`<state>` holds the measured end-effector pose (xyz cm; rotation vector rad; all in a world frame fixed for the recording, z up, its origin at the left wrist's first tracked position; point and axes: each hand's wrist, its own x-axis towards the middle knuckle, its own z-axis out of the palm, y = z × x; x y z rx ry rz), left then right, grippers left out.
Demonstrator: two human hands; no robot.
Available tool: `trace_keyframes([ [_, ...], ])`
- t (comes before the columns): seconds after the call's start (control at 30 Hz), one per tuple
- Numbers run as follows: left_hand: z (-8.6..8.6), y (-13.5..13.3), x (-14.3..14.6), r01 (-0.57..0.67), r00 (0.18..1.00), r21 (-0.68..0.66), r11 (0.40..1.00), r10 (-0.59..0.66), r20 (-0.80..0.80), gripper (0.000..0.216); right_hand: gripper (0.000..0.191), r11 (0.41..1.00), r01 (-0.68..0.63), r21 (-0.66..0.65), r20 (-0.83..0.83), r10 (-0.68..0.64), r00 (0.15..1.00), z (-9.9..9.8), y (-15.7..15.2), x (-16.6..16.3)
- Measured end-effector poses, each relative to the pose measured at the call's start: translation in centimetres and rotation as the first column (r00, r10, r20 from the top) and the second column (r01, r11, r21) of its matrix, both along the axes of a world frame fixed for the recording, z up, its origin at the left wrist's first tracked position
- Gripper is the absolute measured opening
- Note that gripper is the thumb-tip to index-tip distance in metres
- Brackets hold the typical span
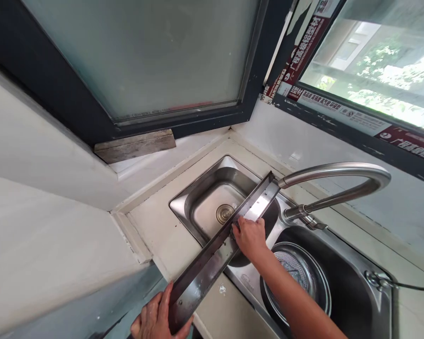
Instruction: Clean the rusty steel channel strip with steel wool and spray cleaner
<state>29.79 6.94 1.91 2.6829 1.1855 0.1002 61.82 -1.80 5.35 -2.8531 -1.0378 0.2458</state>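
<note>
A long stainless steel tray (pixel 212 256) lies slantwise over the left sink basin (pixel 212 207), its far end under the tap spout (pixel 339 172). My left hand (pixel 157 318) grips the tray's near end, fingers wrapped round its edge. My right hand (pixel 249 238) presses down inside the tray near its middle with fingers curled; what lies under them is hidden.
The right basin (pixel 349 287) holds a round metal bowl with a strainer (pixel 298 273). A pale counter (pixel 162 235) surrounds the sink. A wooden board (pixel 134 146) lies on the window ledge. Dark-framed windows rise behind. A cable (pixel 410 285) runs along the right.
</note>
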Motion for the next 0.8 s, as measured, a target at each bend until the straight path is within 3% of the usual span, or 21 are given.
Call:
trace_keyframes([
  [0.1,-0.1,0.2,-0.1,-0.001,1.0,-0.02,1.0,0.001,0.012,0.063,0.025,0.953,0.097,0.286,-0.048,-0.087,0.995,0.2,-1.3,0.6],
  [0.2,-0.4,0.4,-0.6,-0.008,1.0,-0.037,0.999,0.008,0.009,0.064,0.031,0.804,0.16,0.572,-0.151,-0.088,0.985,-0.2,-3.2,2.1],
  [0.27,-0.4,0.4,-0.9,-0.013,1.0,-0.028,1.0,0.013,0.019,0.066,0.029,0.714,0.205,0.669,-0.22,-0.074,0.973,-1.1,-4.1,2.5],
  [0.37,0.7,0.2,0.0,-0.011,0.992,0.011,1.0,0.009,0.126,0.067,0.023,0.645,0.224,0.731,-0.211,-0.098,0.973,-2.6,-4.4,1.5],
  [0.47,3.1,-0.6,3.9,0.088,0.95,-0.107,0.99,-0.051,0.308,0.048,0.017,0.617,0.156,0.771,-0.158,-0.052,0.986,-3.5,-3.8,-0.5],
  [0.53,4.5,-1.4,7.9,0.216,0.916,-0.324,0.921,-0.076,0.394,0.038,0.019,0.608,0.135,0.782,-0.155,-0.02,0.988,-3.6,-3.4,-1.7],
  [0.6,5.2,-2.1,12.3,0.249,0.904,-0.482,0.84,-0.023,0.427,0.041,0.022,0.594,0.132,0.794,-0.173,0.013,0.985,-3.3,-3.5,-2.5],
  [0.7,4.9,-2.7,18.2,0.228,0.928,-0.571,0.789,0.001,0.372,0.048,0.02,0.535,0.159,0.83,-0.251,0.105,0.962,-2.9,-4.7,-2.7],
  [0.8,3.8,-2.8,22.0,0.218,0.934,-0.562,0.798,-0.003,0.358,0.053,0.019,0.494,0.261,0.829,-0.342,0.08,0.936,-3.1,-6.4,-1.6],
])
